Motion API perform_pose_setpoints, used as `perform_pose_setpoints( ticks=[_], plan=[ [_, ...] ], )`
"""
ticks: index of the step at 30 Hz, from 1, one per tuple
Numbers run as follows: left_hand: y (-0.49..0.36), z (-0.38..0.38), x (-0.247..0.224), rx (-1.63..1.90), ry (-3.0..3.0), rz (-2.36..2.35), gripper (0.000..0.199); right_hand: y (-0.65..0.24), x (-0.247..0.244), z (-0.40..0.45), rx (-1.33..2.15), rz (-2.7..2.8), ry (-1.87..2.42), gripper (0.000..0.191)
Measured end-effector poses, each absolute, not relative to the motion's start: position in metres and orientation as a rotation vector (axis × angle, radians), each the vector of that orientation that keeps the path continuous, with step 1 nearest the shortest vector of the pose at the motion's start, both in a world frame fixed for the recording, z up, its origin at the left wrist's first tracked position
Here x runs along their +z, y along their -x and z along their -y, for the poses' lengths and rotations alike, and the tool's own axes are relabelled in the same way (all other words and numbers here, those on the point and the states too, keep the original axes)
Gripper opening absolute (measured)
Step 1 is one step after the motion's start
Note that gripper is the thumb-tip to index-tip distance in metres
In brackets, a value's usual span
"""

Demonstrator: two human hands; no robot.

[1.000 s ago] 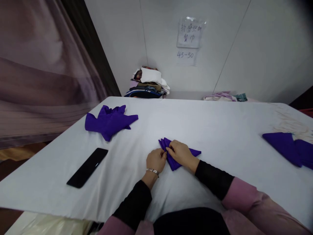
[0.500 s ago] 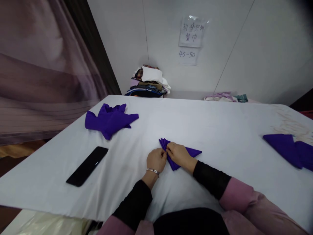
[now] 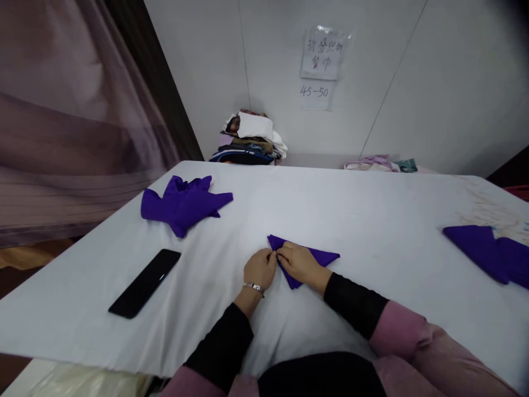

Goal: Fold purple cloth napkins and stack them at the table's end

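Note:
A purple cloth napkin, folded into a triangle-like shape, lies on the white-covered table in front of me. My left hand pinches the napkin's left edge with thumb and forefinger. My right hand lies over the middle of the napkin, its fingers pinched on the same edge, with the fingertips of both hands almost touching. Part of the fabric is hidden beneath my right hand. One point of the napkin sticks out to the right, another toward me.
A crumpled purple napkin lies at the back left, with a black phone nearer me. Folded purple napkins rest at the right. Behind the white-covered table stand a clothes pile and more fabric.
The fan of loose layers at the napkin's upper left now looks flatter and gathered together. Both hands have shifted slightly left, their fingertips still at the left edge.

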State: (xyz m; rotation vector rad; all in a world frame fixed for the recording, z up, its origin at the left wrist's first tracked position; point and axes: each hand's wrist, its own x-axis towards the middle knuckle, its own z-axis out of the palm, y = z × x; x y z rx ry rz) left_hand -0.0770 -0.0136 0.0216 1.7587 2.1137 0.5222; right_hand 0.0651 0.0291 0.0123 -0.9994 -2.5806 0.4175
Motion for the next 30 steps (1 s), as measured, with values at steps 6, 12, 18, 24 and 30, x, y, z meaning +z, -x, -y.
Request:
perform_pose_setpoints(
  ticks=[6,12,18,24,30],
  plan=[
    [0.088,-0.011,0.024,0.507,-1.672,-2.158,0.03,-0.065,0.015,-0.026,0.407,2.597,0.918,0.021],
    [0.094,-0.032,0.021,0.432,-1.668,-2.161,0.046,-0.067,0.021,-0.023,0.466,2.591,0.89,0.023],
    [0.101,-0.041,0.02,0.426,-1.655,-2.108,0.031,-0.111,0.03,-0.023,0.476,2.491,1.007,0.025],
    [0.1,-0.041,0.02,0.607,-1.63,-2.012,0.019,-0.16,0.031,-0.029,0.537,2.512,1.388,0.034],
    [0.096,-0.036,0.019,0.872,-1.543,-1.782,0.016,-0.163,0.033,-0.043,0.883,2.444,1.559,0.027]
  ],
)
